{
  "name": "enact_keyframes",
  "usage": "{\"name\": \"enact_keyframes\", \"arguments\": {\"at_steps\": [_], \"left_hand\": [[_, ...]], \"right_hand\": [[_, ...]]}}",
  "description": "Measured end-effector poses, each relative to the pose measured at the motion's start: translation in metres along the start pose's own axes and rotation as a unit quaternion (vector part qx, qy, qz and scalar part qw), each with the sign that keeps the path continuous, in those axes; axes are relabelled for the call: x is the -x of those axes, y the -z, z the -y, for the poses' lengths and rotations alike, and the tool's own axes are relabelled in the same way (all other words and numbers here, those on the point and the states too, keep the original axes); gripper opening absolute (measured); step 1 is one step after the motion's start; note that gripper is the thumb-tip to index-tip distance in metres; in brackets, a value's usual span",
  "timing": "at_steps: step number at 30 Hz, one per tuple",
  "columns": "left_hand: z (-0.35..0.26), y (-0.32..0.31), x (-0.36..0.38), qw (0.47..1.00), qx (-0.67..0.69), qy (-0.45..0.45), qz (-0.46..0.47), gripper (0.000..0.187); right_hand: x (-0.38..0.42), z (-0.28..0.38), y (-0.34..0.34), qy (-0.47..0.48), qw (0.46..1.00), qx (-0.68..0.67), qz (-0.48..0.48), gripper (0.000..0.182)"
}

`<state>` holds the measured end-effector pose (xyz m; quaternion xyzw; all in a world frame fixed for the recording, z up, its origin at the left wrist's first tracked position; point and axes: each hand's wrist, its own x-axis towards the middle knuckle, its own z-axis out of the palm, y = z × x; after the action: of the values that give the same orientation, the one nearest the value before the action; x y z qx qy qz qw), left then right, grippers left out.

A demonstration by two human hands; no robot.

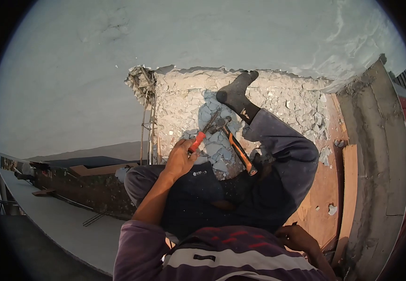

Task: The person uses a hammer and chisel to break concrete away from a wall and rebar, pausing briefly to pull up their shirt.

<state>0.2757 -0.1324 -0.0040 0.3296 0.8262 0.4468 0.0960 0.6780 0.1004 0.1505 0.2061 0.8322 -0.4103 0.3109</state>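
Left hand (pixel 180 159) clamped on red-handled tool (pixel 202 135); hammer (pixel 234 145) beside, rubble (pixel 287 100) around; right hand (pixel 298 237) grip unclear.

A pale grey-white wall (pixel 118 47) fills the upper part of the view, and below it lies whitish-grey rubble (pixel 282 100) with bluish-grey broken pieces, beside a reddish-brown wooden board (pixel 324 187). The left hand (pixel 180 159) grips a tool with a bright red handle (pixel 196 141), and next to it lies a hammer (pixel 239 152) with an orange and black handle. The person wears a black sock (pixel 235 93), dark navy trousers (pixel 277 159), and a purple sweater (pixel 212 253) with a white band and red stripes.
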Motion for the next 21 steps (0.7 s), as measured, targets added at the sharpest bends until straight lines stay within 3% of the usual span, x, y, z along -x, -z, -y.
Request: {"name": "enact_keyframes", "arguments": {"at_steps": [1, 3, 5, 7, 10, 13, 16, 19, 21], "left_hand": [[-0.010, 0.010, 0.019, 0.999, 0.006, -0.035, -0.004, 0.030], [-0.030, 0.024, 0.065, 0.985, 0.140, 0.093, 0.040, 0.032], [-0.053, 0.045, 0.105, 0.928, 0.246, 0.257, 0.112, 0.030], [-0.076, 0.071, 0.137, 0.877, 0.251, 0.351, 0.211, 0.030], [-0.088, 0.085, 0.185, 0.888, 0.183, 0.286, 0.311, 0.027], [-0.112, 0.099, 0.195, 0.897, 0.144, 0.297, 0.294, 0.030], [-0.118, 0.114, 0.191, 0.888, 0.216, 0.374, 0.157, 0.033], [-0.118, 0.112, 0.199, 0.898, 0.061, 0.346, 0.263, 0.035], [-0.114, 0.097, 0.212, 0.874, 0.009, 0.324, 0.362, 0.038]], "right_hand": [[-0.001, -0.007, 0.001, 0.002, 1.000, -0.007, 0.025, 0.013], [-0.004, -0.010, 0.007, 0.009, 0.997, -0.061, 0.054, 0.013], [-0.011, -0.010, 0.016, 0.021, 0.994, -0.079, 0.073, 0.013], [-0.025, -0.006, 0.025, 0.042, 0.994, -0.060, 0.082, 0.016], [-0.047, 0.006, 0.034, 0.025, 0.984, -0.151, 0.088, 0.022], [-0.070, 0.026, 0.049, 0.096, 0.985, -0.071, 0.121, 0.029], [-0.086, 0.032, 0.057, 0.142, 0.983, -0.083, 0.078, 0.033], [-0.083, 0.032, 0.056, 0.159, 0.979, -0.009, 0.124, 0.035], [-0.088, 0.033, 0.041, 0.187, 0.974, 0.033, 0.123, 0.037]]}}
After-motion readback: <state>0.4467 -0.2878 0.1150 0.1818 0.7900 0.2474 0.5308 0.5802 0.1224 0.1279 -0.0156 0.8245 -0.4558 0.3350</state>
